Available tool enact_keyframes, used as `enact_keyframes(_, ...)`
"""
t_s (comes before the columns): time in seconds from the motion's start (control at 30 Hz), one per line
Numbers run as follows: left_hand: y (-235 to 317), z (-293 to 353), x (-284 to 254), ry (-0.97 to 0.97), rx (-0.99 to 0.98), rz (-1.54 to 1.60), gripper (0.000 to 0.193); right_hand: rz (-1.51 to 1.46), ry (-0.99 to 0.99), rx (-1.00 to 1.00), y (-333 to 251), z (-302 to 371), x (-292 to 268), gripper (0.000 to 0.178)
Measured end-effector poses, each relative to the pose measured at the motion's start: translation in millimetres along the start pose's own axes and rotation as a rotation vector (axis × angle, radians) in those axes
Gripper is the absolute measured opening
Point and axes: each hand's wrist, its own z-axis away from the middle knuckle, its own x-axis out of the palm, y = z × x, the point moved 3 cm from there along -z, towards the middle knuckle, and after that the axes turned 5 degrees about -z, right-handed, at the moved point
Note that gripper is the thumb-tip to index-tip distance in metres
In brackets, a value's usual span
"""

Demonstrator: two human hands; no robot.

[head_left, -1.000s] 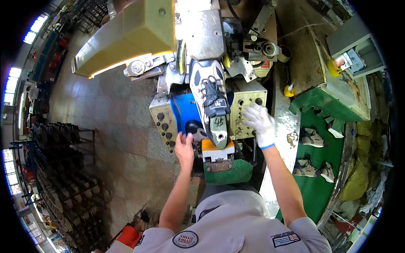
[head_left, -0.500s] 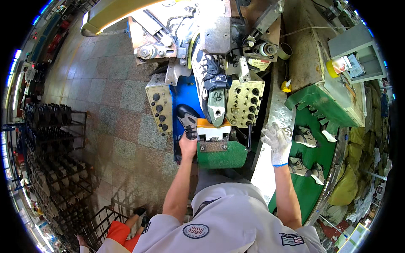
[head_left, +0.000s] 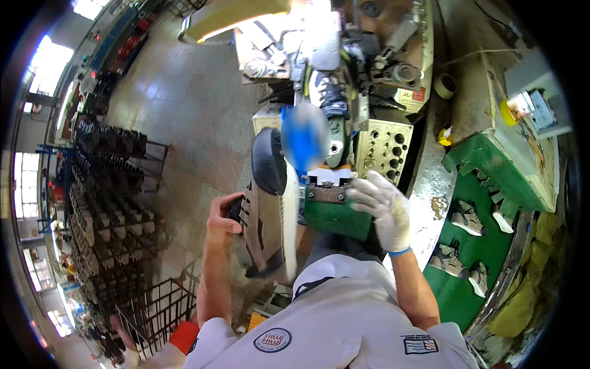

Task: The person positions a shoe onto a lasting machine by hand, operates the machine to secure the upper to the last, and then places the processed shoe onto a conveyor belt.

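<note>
My bare left hand [head_left: 222, 216] grips a shoe upper [head_left: 263, 212] with a black toe, taupe side and a pale strip along one edge. It stands raised on end, close to the camera and left of the machine. My right hand [head_left: 384, 212], in a white knit glove, has its fingers apart and nothing visible in it. It is beside the green pad [head_left: 338, 218] at the machine's front. Another shoe [head_left: 329, 92], dark and cream with laces, sits clamped in the machine, its grey-green last [head_left: 336, 142] towards me. A blurred blue and grey round shape [head_left: 305, 136] hides part of the machine.
On the right, several shoes [head_left: 467, 218] rest on a green belt [head_left: 442, 289] beside a metal ledge [head_left: 430, 212]. A knobbed control box [head_left: 384, 150] flanks the clamped shoe. Racks of shoes [head_left: 110, 215] stand at left, near another person's red clothing [head_left: 184, 337].
My left hand has drawn the shoe upper back and up from beside the machine, towards me. The gloved right hand has shifted left towards the green pad. The view has turned slightly.
</note>
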Motion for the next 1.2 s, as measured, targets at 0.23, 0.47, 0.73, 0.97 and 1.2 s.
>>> enact_keyframes(0.23, -42, -58, 189, -0.15, -0.022, -0.274, 0.063, -0.846, 0.069, 0.045, -36, -1, -6, 0.074)
enact_keyframes(0.47, -119, -112, 385, -0.384, -0.289, -0.16, 0.057, -0.716, 0.341, -0.19, -72, 100, -136, 0.06)
enact_keyframes(0.73, -268, -71, 520, -0.783, -0.55, -0.413, 0.045, -0.741, 0.727, -0.492, -51, 255, -283, 0.045)
enact_keyframes(0.97, -343, -46, 520, -0.957, -0.411, -0.867, 0.054, 0.41, 1.289, 0.249, -64, 442, -410, 0.075)
enact_keyframes(1.2, -320, -91, 458, -0.735, -0.483, -0.969, 0.039, 0.341, 1.767, 0.296, 90, 437, -600, 0.08)
